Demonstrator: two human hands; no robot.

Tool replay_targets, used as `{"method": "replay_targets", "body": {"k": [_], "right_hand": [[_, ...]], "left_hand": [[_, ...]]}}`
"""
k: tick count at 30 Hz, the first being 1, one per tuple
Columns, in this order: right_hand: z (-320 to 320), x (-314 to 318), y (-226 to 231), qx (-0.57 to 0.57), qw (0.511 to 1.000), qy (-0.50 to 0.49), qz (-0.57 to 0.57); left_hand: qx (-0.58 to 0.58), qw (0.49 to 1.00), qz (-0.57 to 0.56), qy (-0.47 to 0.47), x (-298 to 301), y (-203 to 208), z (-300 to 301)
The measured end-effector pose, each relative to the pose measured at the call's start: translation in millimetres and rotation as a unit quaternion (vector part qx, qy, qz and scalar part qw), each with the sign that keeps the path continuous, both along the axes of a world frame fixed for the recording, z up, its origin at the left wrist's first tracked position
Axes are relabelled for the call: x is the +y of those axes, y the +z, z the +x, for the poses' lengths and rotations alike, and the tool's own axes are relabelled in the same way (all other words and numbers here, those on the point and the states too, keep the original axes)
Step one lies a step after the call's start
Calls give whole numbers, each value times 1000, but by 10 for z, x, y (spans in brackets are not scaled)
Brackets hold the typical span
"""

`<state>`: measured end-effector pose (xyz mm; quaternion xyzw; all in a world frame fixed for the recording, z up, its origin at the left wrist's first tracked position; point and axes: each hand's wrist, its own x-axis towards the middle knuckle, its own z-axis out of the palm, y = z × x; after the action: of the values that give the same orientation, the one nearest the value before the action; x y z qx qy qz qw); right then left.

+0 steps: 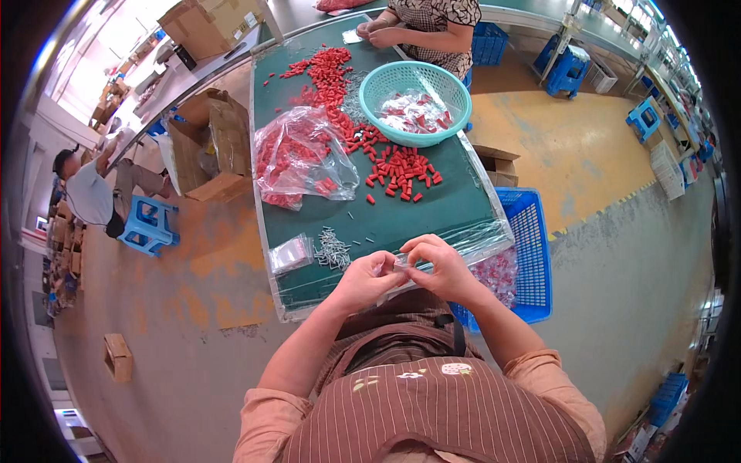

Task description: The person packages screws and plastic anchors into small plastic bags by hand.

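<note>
**One clear plastic piece [400, 265] held at the near edge of the bench [417, 220]**

I have a single clear plastic piece, small and hard to make out, between my two hands. My left hand [372, 279] and my right hand [437, 268] each have thumb and fingers drawn together on it, so the grip is clamped from both sides. The piece sits right at the fingertips, close in front of my apron [432, 401].

Just beyond my left hand lie one pile of grey metal pins [333, 250], too many to count, with a few strays to its right, and one stack of clear bags [291, 255] near the bench's left edge. Farther out I see one large clear bag of red pieces [297, 150], and right of it a spread of loose red pieces [405, 171], beyond counting, trailing toward the far end. One teal basket [413, 139], holding clear packets with red bits [414, 112], stands by the right edge.

A strip of green top is free between my fingers and the nearest red pieces. Past the right edge, one blue crate [534, 255] sits lower down, close to my right forearm. Across the bench, one co-worker [436, 32] has hands over the far end.
</note>
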<state>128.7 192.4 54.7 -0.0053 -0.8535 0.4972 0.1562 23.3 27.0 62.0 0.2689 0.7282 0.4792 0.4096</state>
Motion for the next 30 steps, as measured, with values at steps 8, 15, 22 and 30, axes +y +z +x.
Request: {"method": "replay_targets", "body": {"k": [8, 15, 22, 30], "right_hand": [[120, 131, 39, -39, 977, -34, -205], [-131, -114, -164, -102, 954, -63, -276], [-387, -275, -84, -114, 924, -26, -363], [-364, -154, -107, -115, 951, -32, -284]], "left_hand": [[-3, 998, 53, 31, 36, -68, -8], [-111, 984, 122, 64, -91, -216, -206], [-143, 958, 194, 153, -258, -241, -323], [-137, 949, 195, 204, -202, -284, -239]]}}
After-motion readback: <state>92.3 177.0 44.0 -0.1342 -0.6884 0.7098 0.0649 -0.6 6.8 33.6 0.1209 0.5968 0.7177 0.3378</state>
